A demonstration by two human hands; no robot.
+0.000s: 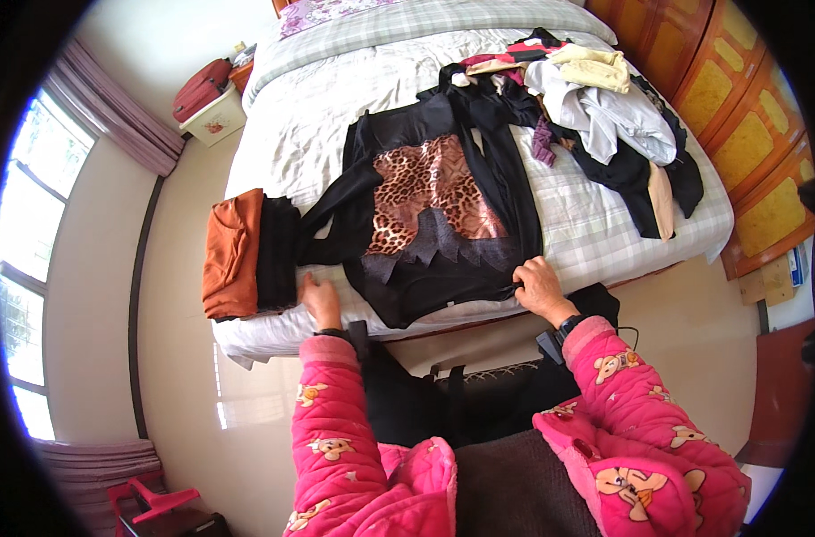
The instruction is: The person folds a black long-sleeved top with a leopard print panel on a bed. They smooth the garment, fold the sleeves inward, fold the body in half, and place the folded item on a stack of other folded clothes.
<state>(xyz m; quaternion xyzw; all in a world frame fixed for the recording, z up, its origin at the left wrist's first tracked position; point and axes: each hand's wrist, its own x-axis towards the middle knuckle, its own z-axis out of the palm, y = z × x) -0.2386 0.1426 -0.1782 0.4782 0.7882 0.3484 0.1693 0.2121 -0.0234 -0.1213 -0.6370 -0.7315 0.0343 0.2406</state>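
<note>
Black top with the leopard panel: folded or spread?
Spread. The top lies out on the bed, leopard panel exposed, one sleeve out left; the right hand pinches its lower edge.

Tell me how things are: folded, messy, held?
Black long-sleeved top with leopard-print panel: spread out
Right hand: pinching the top's edge
Orange cloth garment: folded
Black cloth garments: folded
Left hand: beside black garments, grip unclear
Multicoloured clothes heap: jumbled
Mauve fabric curtain: drawn aside
Brown wooden wardrobe doors: apparently shut

Floral pillow (331,15) partly beyond upper edge
</note>
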